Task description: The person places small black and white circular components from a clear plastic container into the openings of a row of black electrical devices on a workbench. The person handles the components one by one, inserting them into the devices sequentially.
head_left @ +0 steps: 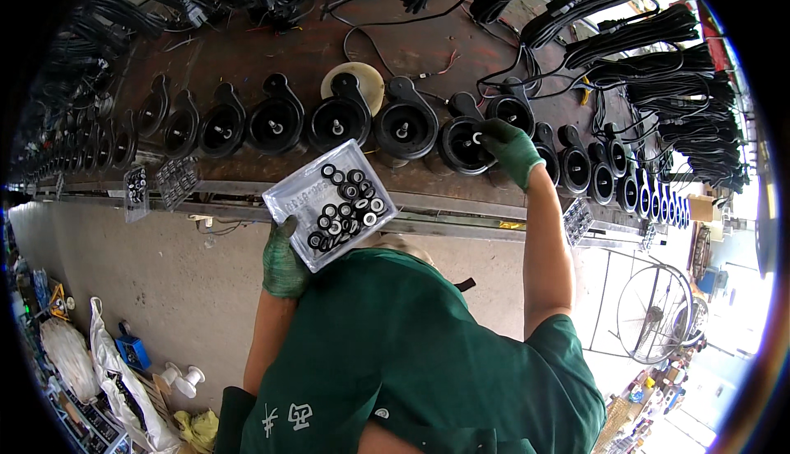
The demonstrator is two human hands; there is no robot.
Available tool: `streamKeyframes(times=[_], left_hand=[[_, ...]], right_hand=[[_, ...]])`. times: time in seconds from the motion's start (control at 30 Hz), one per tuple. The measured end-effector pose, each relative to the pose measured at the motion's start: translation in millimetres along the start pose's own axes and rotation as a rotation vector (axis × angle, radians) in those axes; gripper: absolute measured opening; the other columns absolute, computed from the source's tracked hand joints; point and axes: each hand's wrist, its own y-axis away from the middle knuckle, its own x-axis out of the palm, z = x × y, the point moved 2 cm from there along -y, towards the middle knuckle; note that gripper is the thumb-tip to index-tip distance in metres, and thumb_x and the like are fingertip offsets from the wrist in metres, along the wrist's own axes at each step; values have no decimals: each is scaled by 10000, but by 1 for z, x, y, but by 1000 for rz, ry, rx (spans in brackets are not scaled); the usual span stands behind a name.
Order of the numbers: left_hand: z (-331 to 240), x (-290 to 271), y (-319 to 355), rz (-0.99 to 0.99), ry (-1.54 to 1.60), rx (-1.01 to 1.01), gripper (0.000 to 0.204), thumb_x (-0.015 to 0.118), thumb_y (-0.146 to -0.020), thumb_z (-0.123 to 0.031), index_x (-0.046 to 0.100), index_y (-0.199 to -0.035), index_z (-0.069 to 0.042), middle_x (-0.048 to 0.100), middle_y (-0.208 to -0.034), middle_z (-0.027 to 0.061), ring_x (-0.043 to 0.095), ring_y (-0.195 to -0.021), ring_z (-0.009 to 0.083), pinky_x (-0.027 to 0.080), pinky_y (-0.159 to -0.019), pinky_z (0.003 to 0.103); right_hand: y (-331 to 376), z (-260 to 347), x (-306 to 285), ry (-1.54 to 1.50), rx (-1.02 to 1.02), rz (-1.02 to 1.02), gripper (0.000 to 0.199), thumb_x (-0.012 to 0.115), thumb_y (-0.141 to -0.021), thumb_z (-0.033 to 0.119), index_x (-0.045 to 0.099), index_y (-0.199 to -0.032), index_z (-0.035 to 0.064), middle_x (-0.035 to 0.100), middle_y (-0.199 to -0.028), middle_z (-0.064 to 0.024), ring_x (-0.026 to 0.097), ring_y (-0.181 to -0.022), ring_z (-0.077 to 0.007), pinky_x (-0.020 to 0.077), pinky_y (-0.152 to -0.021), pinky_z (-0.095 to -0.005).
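My left hand (285,261), in a green glove, grips the near-left corner of a clear plastic tray (288,193). Inside lie several small black rings (359,204), some with white or silvery centres. My right hand (512,151), also gloved, reaches over a round black housing (448,158) that has a metal shaft in its middle. Its fingers are closed around a small pale ring (477,138) just above that housing; the fingertips partly hide it. Another black housing (403,133) stands directly left, open side up.
Similar black housings (276,127) run in a long row along the front of the brown workbench (247,51). Bundled black cables (625,26) stand behind and to the right. A round beige disc (370,83) sits behind the row. Blister trays (177,181) hang at the bench edge.
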Motion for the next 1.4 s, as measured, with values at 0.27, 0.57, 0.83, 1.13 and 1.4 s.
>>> streamKeyframes(times=[0.27,0.57,0.83,1.13,1.4], left_hand=[[5,5,3,-21,-12,24,722,696,-937,-233,376,-1562,-63,546,-1474,183,561,-1333,367,497,-1126,503],[12,7,5,-46,-25,30,714,687,-941,-225,374,-1561,-61,543,-1475,186,561,-1336,368,498,-1125,508],[34,15,1,-15,36,-1,736,701,-935,-226,363,-1567,-62,527,-1494,205,553,-1351,375,493,-1131,523],[73,28,4,-35,38,9,735,714,-951,-261,363,-1569,-73,528,-1499,192,552,-1352,369,502,-1124,519],[97,50,18,-71,11,68,726,706,-950,-259,368,-1562,-63,532,-1488,202,556,-1347,375,508,-1118,521]], right_hand=[[-10,9,15,452,-47,50,295,641,-981,23,735,-1256,70,717,-1116,-101,665,-892,-216,537,-828,-334],[-7,3,-21,332,-22,-104,318,719,-958,82,689,-1275,82,734,-1041,-71,657,-941,-185,538,-857,-309],[-3,-9,-87,-178,-372,43,299,623,-997,32,659,-1291,-5,719,-1173,-83,692,-1048,-177,570,-930,-316],[-18,-19,-104,-255,-133,-53,321,657,-968,-10,651,-1288,-24,723,-1176,-111,712,-1065,-224,583,-952,-320],[-30,-37,-122,572,-972,-107,384,751,-928,27,655,-1296,-25,716,-1213,-99,705,-1075,-208,589,-919,-342]])
